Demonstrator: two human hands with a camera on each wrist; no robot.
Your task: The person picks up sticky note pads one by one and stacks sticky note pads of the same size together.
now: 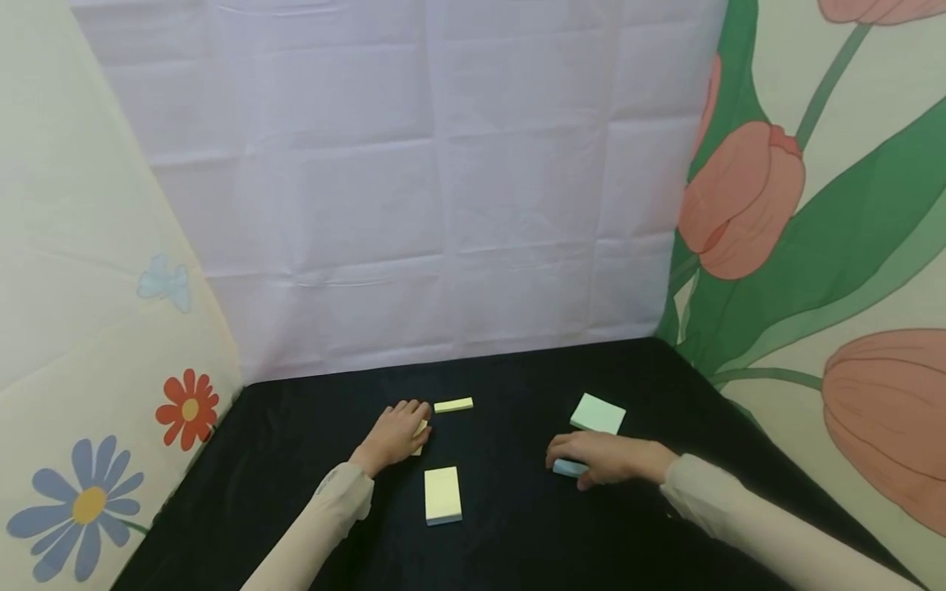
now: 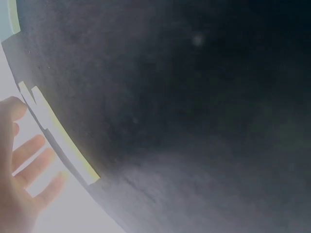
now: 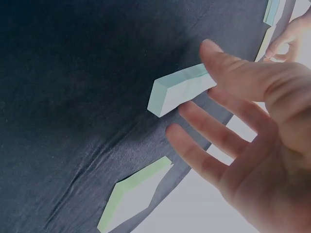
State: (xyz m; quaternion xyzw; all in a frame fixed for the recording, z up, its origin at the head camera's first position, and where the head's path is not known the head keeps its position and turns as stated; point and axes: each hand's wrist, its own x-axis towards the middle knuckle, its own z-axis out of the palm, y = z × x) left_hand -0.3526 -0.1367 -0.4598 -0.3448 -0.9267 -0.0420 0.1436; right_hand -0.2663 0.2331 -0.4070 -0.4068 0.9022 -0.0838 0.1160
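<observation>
My left hand (image 1: 395, 431) lies over a small pale yellow sticky note pad (image 1: 417, 451), its thumb across the pad and part of it hidden. In the left wrist view the other fingers (image 2: 36, 167) are spread and loosely bent. My right hand (image 1: 609, 457) reaches down around a light blue sticky note pad (image 1: 567, 469). From the right wrist, the thumb (image 3: 228, 65) overlaps one end of this blue pad (image 3: 182, 82), with fingertips along its lower edge. Just beyond the right hand is a light green pad (image 1: 597, 414).
A narrow yellow pad (image 1: 453, 405) lies beyond the left hand. Nearer the body stands a yellow pad (image 1: 443, 490) with a bluish layer under it. Black cloth (image 1: 510, 525) covers the table; a white sheet (image 1: 443, 180) hangs behind, with flower-printed cloth at both sides.
</observation>
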